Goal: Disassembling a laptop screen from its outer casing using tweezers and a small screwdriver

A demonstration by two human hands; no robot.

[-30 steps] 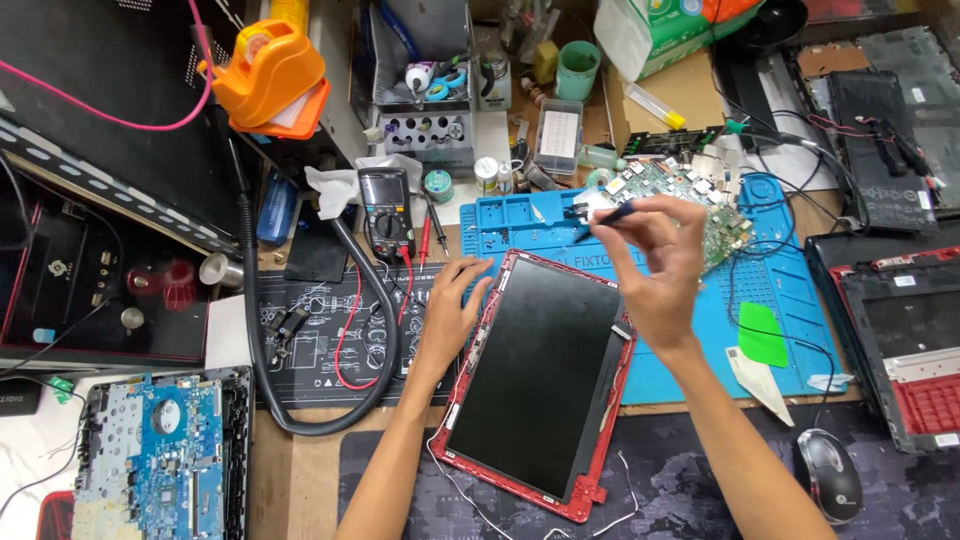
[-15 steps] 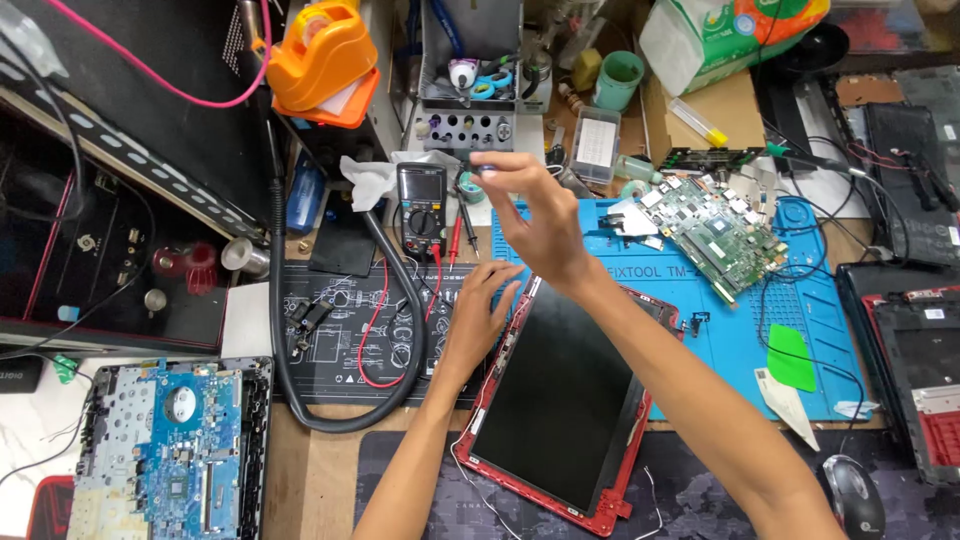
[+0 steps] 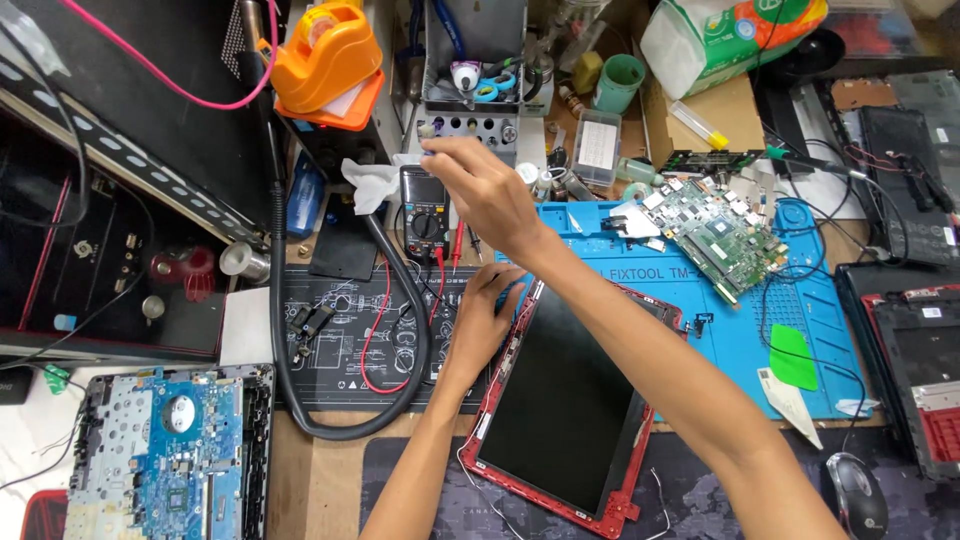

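My left hand [image 3: 485, 320] grips the upper left corner of a red-framed laptop screen panel [image 3: 560, 410], which lies tilted across the blue work mat [image 3: 740, 320]. My right hand [image 3: 480, 190] reaches left over a black multimeter [image 3: 424, 215]. Its fingertips are pinched together at the front holes of a grey tool rack [image 3: 470, 128], apparently on a thin tool that is mostly hidden. A green circuit board [image 3: 720, 235] lies on the mat to the right of that arm.
A thick black hose [image 3: 290, 400] loops over a black printed mat [image 3: 340, 340]. An orange tape dispenser [image 3: 325, 55] stands at the back, a blue motherboard [image 3: 170, 450] lies lower left. At the right are an opened laptop base [image 3: 920, 370], a mouse [image 3: 858, 495] and a green pick [image 3: 795, 355].
My right hand has left the green circuit board and swung left and back to the tool rack. My left hand has stayed on the panel's corner.
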